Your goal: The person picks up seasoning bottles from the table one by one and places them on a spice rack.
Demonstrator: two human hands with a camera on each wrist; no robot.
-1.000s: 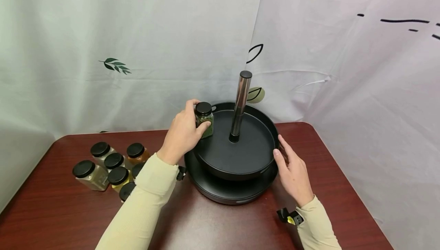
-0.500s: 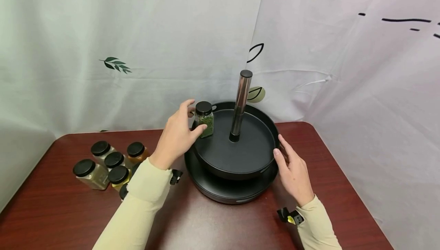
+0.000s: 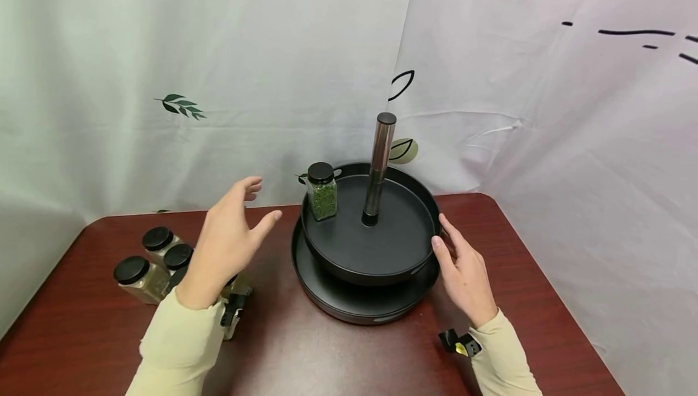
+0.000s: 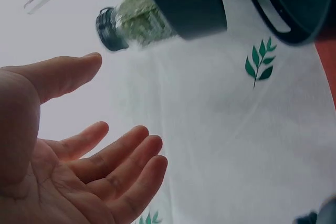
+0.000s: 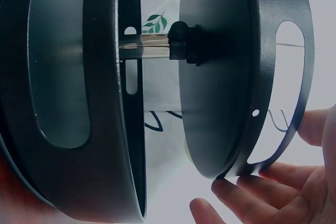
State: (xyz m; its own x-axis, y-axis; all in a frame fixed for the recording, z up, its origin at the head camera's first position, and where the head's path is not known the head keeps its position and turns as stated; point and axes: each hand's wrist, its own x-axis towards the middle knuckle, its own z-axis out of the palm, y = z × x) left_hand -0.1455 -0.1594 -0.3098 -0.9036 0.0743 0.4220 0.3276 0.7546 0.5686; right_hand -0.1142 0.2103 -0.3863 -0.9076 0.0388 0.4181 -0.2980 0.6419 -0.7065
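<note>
A two-tier black turntable rack with a metal centre post (image 3: 379,166) stands on the table. On the left of its upper tray (image 3: 403,250) a spice jar (image 3: 323,196) of green flakes with a black lid stands upright. My left hand (image 3: 226,238) is in the air left of the rack, fingers apart and holding nothing. In the left wrist view its thumb (image 4: 68,74) is clear of the jar (image 4: 142,22). My right hand (image 3: 466,275) holds the upper tray's right rim, the thumb (image 5: 314,127) at the edge and the fingers (image 5: 262,195) against the wall.
Several more spice jars (image 3: 143,278) with black lids stand at the table's left, some hidden behind my left hand and sleeve. Below the upper tray is the wider lower tray (image 3: 354,305). A pale printed curtain (image 3: 245,81) hangs behind the reddish-brown table (image 3: 327,363).
My left hand has let go of the green-flake jar and moved left and down, away from the rack. The jar stays on the upper tray. My right hand has kept its place.
</note>
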